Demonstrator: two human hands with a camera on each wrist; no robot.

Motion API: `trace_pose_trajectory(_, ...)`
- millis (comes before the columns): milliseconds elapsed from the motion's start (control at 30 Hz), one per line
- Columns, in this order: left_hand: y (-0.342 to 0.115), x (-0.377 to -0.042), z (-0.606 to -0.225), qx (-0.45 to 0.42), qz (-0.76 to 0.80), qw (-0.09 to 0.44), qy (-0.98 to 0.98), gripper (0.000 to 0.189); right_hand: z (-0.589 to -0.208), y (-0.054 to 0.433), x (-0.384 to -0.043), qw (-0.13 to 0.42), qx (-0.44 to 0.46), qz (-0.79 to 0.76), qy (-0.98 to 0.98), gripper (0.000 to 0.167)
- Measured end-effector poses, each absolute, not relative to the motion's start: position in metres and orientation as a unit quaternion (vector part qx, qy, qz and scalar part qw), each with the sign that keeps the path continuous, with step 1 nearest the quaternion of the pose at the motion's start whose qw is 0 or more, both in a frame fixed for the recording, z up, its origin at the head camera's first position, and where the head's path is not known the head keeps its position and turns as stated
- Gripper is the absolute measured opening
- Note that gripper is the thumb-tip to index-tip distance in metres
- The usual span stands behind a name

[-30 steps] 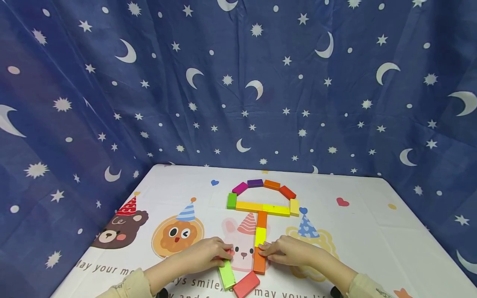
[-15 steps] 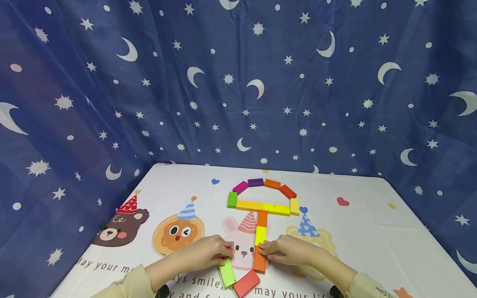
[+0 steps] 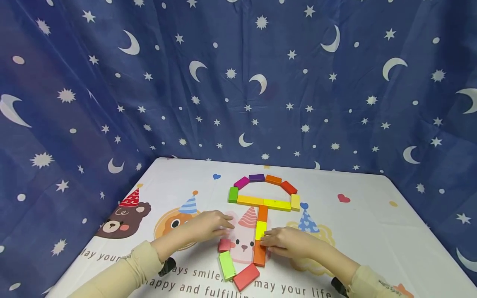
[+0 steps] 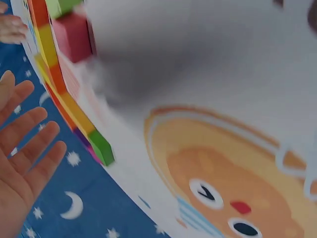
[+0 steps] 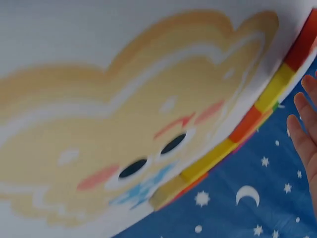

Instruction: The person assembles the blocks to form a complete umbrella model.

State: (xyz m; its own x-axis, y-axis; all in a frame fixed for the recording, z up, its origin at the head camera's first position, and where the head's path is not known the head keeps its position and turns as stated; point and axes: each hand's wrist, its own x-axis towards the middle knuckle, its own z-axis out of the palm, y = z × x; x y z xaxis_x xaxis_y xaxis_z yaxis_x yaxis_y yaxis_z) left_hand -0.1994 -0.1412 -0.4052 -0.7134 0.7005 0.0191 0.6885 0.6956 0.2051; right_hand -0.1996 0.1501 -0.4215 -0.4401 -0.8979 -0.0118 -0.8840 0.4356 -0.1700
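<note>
Coloured wooden blocks lie in an umbrella-like outline. My left hand [image 3: 210,225], fingers spread, hovers just behind a pinkish-red block [image 3: 224,245] and holds nothing. That block stands at the end of the hooked part, by a light green block [image 3: 227,265] and a red block [image 3: 246,277]. Beside the straight stem, my right hand [image 3: 285,240] has its fingers extended; its fingertips are at the lower orange block [image 3: 259,253] and the yellow block [image 3: 261,230], and I cannot tell whether they touch. The left wrist view shows the left palm [image 4: 20,163] with nothing in it.
Above the stem, a yellow bar [image 3: 277,205] and an arch with a purple block [image 3: 256,178], a green block [image 3: 233,194] and a pale yellow block [image 3: 295,202] form the top. The white tablecloth [image 3: 357,231] carries printed animals and words. A blue starry curtain [image 3: 238,103] hangs behind.
My left hand has let go and lifted away to the back left, exposing the pinkish-red block by the light green one. The right hand's fingers have straightened slightly at the stem.
</note>
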Motion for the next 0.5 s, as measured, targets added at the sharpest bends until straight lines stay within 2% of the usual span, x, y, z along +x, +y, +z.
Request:
trace_pose_trajectory(167,-0.150,-0.209,-0.394,0.370,0.105,0.000,0.923,0.025,-0.406,0.161,-0.200,-0.003,-0.532,-0.072,0.844,0.026)
trace_pose_trajectory(333,-0.158,-0.205,-0.378,0.359,0.117,-0.064,0.924,0.025,-0.389,0.168,-0.203,-0.085,-0.542,-0.092,0.831,0.027)
trace_pose_trajectory(500,-0.163,-0.199,-0.374,0.344,0.163,-0.135,0.915,0.024,-0.381,0.175,-0.207,-0.136,-0.499,-0.136,0.845,0.032)
